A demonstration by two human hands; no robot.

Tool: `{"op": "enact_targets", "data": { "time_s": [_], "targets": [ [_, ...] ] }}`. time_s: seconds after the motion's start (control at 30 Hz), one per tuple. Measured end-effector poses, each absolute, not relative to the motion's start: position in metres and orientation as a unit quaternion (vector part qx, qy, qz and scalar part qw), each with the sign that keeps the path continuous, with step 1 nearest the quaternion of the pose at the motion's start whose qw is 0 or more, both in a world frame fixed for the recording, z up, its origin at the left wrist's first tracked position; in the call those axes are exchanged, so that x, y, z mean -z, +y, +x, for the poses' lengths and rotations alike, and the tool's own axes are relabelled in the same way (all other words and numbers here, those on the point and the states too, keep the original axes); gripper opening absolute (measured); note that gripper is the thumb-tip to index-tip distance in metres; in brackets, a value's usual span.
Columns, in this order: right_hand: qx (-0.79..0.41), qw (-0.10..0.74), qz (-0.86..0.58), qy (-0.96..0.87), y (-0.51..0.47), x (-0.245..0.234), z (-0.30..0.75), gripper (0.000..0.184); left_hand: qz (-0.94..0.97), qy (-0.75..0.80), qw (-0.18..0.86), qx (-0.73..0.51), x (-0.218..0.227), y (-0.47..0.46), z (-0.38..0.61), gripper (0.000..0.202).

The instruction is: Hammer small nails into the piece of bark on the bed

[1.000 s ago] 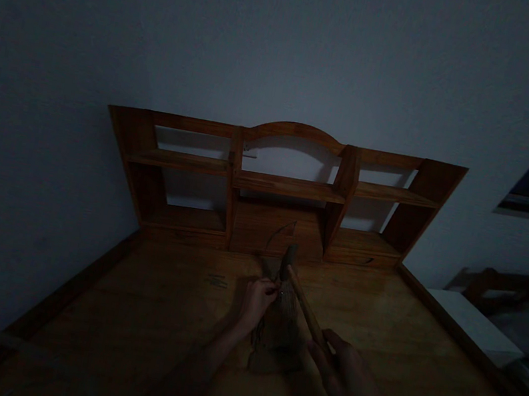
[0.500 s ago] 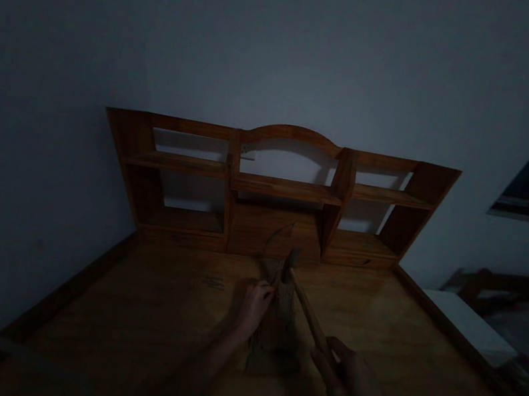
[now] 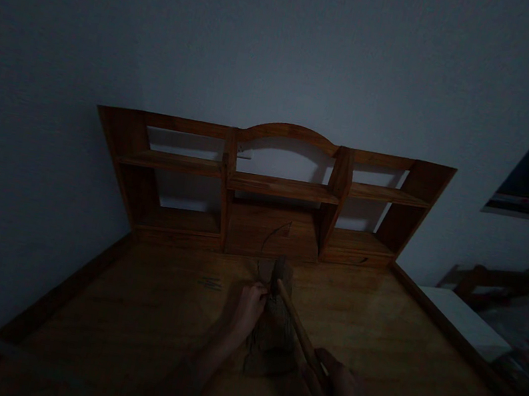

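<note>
The scene is very dark. My right hand (image 3: 338, 393) is wrapped round the wooden handle of a hammer (image 3: 296, 325), whose dark head rests on top of a rough brown block of wood (image 3: 272, 334) on the wooden desk (image 3: 124, 310). My left hand (image 3: 246, 306) is closed in a pinch against the block's upper left side, right beside the hammer head. What the fingers pinch is too small and dark to name.
A wooden shelf unit (image 3: 276, 186) with open compartments stands at the back of the desk against a pale wall. A raised wooden rim (image 3: 432, 317) edges the desk. To the right are a white surface (image 3: 467, 323) and a dark wooden piece (image 3: 493, 284).
The hammer head has come down a little onto the block. Both hands and the view have shifted slightly to the left.
</note>
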State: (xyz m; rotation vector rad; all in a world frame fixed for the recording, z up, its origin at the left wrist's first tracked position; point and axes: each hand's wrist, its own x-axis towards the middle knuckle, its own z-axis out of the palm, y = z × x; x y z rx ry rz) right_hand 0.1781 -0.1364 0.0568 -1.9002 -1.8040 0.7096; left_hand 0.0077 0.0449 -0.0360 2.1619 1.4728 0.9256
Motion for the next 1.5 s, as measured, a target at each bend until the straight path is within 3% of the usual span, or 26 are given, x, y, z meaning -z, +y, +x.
{"op": "enact_targets", "data": {
  "time_s": [0.37, 0.6, 1.37, 1.5],
  "targets": [
    [-0.279, 0.249, -0.685, -0.625, -0.145, -0.076, 0.184, 0.040, 0.749, 0.502, 0.240, -0.358, 0.019, 0.036, 0.000, 0.018],
    [-0.274, 0.239, -0.698, -0.617, -0.152, -0.085, 0.185, 0.040, 0.760, 0.496, 0.215, -0.362, 0.024, 0.035, 0.014, 0.011],
    [-0.228, 0.254, -0.715, -0.610, -0.154, -0.050, 0.183, 0.044, 0.769, 0.477, 0.212, -0.369, 0.033, 0.035, 0.015, 0.013],
    [-0.221, 0.288, -0.723, -0.589, -0.154, -0.045, 0.183, 0.054, 0.766, 0.485, 0.216, -0.362, 0.033, 0.037, 0.015, 0.012]
  ]
}}
